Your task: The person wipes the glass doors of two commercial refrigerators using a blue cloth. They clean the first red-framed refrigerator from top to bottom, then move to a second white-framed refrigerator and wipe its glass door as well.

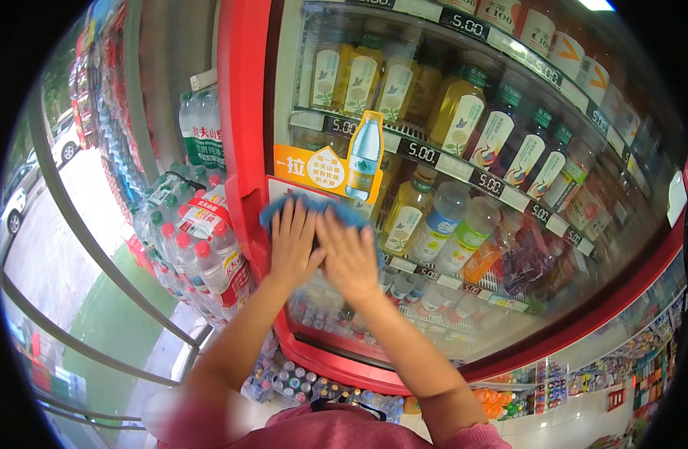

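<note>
Both my hands press a blue cloth (352, 213) flat against the glass door (344, 348) of a red drinks fridge. My left hand (293, 241) lies on the cloth's left part, near the recessed handle (255, 224) in the red frame. Beside it, almost touching, my right hand (347, 252) rests on the cloth with fingers stretched out. Just above the cloth, an orange sticker (316, 171) with a picture of a water bottle is stuck to the glass. A white sign (299, 189) is partly hidden by the cloth.
Behind the glass, shelves hold tea bottles (462, 118) and other drinks above price strips (419, 150). Shrink-wrapped water bottles (204, 247) are stacked left of the fridge, near a glass wall with metal frames (114, 269). More bottle packs (293, 381) sit on the floor below.
</note>
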Action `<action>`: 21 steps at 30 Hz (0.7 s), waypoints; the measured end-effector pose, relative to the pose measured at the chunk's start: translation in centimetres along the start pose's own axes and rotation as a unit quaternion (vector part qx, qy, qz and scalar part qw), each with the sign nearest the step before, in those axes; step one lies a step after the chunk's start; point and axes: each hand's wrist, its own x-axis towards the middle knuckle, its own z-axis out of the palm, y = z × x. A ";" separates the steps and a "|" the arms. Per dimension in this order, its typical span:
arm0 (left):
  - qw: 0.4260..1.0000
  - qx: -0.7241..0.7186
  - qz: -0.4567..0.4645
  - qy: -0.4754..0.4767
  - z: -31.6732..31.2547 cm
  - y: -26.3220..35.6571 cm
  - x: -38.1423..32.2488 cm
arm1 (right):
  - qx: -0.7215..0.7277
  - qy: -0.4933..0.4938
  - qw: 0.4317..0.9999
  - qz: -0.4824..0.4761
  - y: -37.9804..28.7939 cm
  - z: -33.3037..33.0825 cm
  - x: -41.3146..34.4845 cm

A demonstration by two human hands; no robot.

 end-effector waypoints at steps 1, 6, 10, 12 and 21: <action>0.999 -0.008 -0.017 -0.028 0.6 -0.2 -3.2 | 0.019 -0.049 0.999 -0.016 -1.0 1.1 -2.3; 0.978 -0.093 -0.088 -0.162 2.2 3.4 -12.5 | 0.069 -0.174 0.982 -0.017 -2.9 2.5 -11.8; 0.978 -0.119 -0.038 -0.170 1.9 6.5 -8.6 | 0.068 -0.165 0.980 0.083 -0.6 0.4 -12.8; 0.973 -0.166 0.001 -0.162 0.2 8.9 -2.6 | 0.020 -0.070 0.988 0.136 1.8 -2.1 -11.0; 0.970 -0.160 0.173 0.057 -1.0 18.7 16.3 | -0.150 0.184 0.957 0.168 15.1 -12.6 -0.7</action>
